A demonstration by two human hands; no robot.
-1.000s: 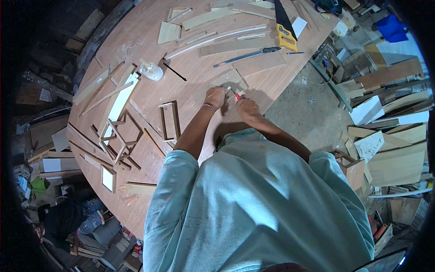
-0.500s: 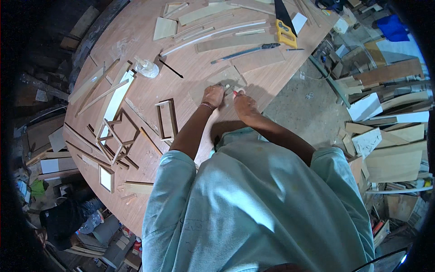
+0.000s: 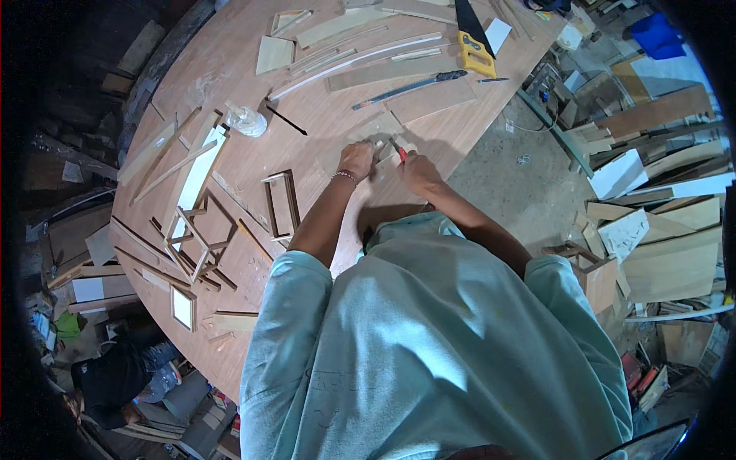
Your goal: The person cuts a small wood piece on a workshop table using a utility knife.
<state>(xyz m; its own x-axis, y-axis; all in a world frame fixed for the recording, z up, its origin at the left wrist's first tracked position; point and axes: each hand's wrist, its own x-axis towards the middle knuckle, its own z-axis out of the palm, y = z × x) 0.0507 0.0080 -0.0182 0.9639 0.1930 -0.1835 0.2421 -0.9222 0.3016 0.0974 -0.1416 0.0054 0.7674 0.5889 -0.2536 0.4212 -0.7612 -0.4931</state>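
Note:
My left hand (image 3: 356,161), with a beaded bracelet at the wrist, is closed over a small pale piece (image 3: 379,144) at its fingertips; the piece's kind is too small to make out. Just to the right, my right hand (image 3: 420,175) grips a red-handled tool (image 3: 402,153). Its thin dark tip points up and left toward that piece. Whether the tip touches it, I cannot tell. Beneath both hands a flat pale board (image 3: 372,125) lies on the wooden table (image 3: 307,165).
Beyond my hands lie a blue file-like tool (image 3: 410,90), a yellow-handled saw (image 3: 475,55) and wood strips. A glue bottle (image 3: 247,121) and thin dark tool (image 3: 288,119) sit left, near small wooden frames (image 3: 282,205). A person (image 3: 115,376) is at lower left; planks (image 3: 667,268) crowd the right.
My right hand has shifted slightly right, and more of the red handle and its thin tip shows. My left hand stays on the small piece. The whole view has tilted a little.

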